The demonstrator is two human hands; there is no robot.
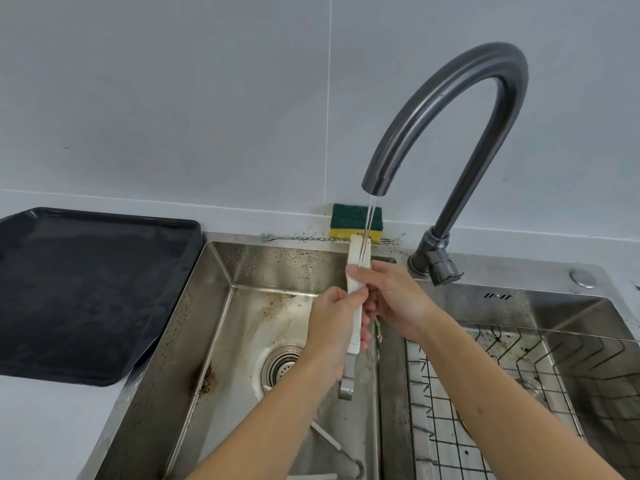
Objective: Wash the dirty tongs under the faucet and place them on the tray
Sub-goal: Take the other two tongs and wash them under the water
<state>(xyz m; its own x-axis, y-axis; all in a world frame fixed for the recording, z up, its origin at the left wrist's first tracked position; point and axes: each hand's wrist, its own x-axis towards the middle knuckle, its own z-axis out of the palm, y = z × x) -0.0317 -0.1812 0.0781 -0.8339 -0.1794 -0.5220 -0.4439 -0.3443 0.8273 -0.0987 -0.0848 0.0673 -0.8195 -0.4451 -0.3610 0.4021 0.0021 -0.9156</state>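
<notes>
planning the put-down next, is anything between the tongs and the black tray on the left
Nothing visible does. The left hand and right hand hold the white-handled metal tongs over the steel sink; the black rectangular tray lies on the counter left of it, with only the sink's rim between.

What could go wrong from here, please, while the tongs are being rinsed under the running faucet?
1. The wet tongs, gripped by the left hand and right hand, could slip into the grimy sink and get dirty again.
2. The faucet stream lands on the upper end only; the metal end below the hands may stay unwashed.
3. The tray lies left of the sink, so carrying may drip water on the counter.
</notes>
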